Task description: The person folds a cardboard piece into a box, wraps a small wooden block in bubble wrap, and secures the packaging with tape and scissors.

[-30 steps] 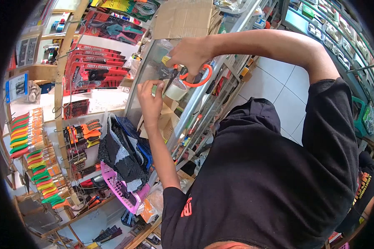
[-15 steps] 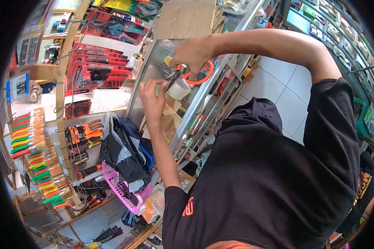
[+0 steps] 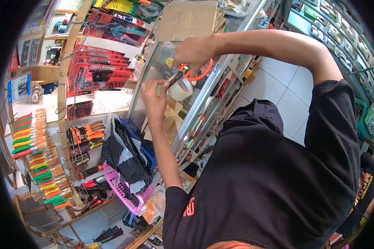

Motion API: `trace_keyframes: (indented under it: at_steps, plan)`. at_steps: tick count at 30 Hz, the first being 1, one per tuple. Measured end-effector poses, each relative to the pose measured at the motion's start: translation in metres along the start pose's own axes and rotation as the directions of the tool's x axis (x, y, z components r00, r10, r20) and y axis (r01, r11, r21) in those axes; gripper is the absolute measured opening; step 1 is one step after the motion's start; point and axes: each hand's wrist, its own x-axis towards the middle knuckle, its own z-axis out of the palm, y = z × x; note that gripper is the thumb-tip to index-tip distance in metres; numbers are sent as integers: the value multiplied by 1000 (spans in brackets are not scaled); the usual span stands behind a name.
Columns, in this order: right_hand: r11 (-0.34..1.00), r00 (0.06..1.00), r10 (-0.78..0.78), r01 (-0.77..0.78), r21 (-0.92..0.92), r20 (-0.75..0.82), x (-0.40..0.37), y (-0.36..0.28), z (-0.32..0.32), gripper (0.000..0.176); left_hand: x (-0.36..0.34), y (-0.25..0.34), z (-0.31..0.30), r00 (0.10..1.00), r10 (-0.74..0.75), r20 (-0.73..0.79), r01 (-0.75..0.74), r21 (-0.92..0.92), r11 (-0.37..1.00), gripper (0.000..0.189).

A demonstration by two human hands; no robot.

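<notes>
My right hand [image 3: 193,52] reaches over the glass counter [image 3: 151,66] and is shut on orange-handled scissors [image 3: 195,72]. The dark blades point down-left to a spot between my left hand's fingers and a roll of clear packing tape [image 3: 181,89]. My left hand [image 3: 153,97] pinches a small green piece at the end of the tape, just left of the roll. The roll hangs beside the blades, touching my left fingers. My black shirt [image 3: 270,174] fills the lower right.
Red carded pliers [image 3: 95,70] and rows of orange and green tool handles [image 3: 29,137] hang on the left wall. A pink basket [image 3: 120,189] and a blue basket [image 3: 143,145] hold black-and-white cloth. Cardboard [image 3: 187,18] lies on the counter. White tiled floor [image 3: 278,89] is at right.
The scissors' blades have come down against the tape by my left fingers. Both hands and the roll have shifted slightly right and down in view.
</notes>
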Motion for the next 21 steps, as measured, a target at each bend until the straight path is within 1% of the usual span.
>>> trace_keyframes:
  at_steps: [3,6,9,12,13,15,17,18,19,21]
  plan:
    - [999,1000,-12,12,-31,-1,1,0,-1,66,-1,-3,2,1000,-13,-5,13,2,1000,15]
    - [997,1000,9,-10,-75,-16,1,-4,-2,69,-1,0,1,1000,-12,-12,12,-18,1000,16]
    - [996,1000,6,-5,-90,12,1,-5,-6,72,-2,0,3,998,-43,-37,43,-15,999,16]
    - [992,1000,18,-15,-124,25,3,-5,-7,73,-4,-6,8,950,-292,-111,261,-232,937,16]
    - [991,1000,17,-15,-130,17,4,-3,-5,72,-5,-8,8,921,-372,-116,303,-388,870,17]
    - [989,1000,14,-14,-144,-1,4,-1,-2,70,-4,-10,6,850,-520,-88,338,-666,665,20]
    - [994,1000,20,-22,-105,-23,2,0,-2,65,-6,-7,5,809,-587,-29,248,-889,384,27]
    - [996,999,23,-26,-85,-33,1,-1,-3,62,-9,-6,4,792,-610,11,185,-957,223,31]
    - [994,999,37,-41,-98,-38,1,1,-3,63,-13,-3,1,804,-586,97,152,-987,45,40]
    - [990,996,68,-74,-119,-48,1,5,0,64,-22,10,-6,837,-516,183,97,-977,-189,45]
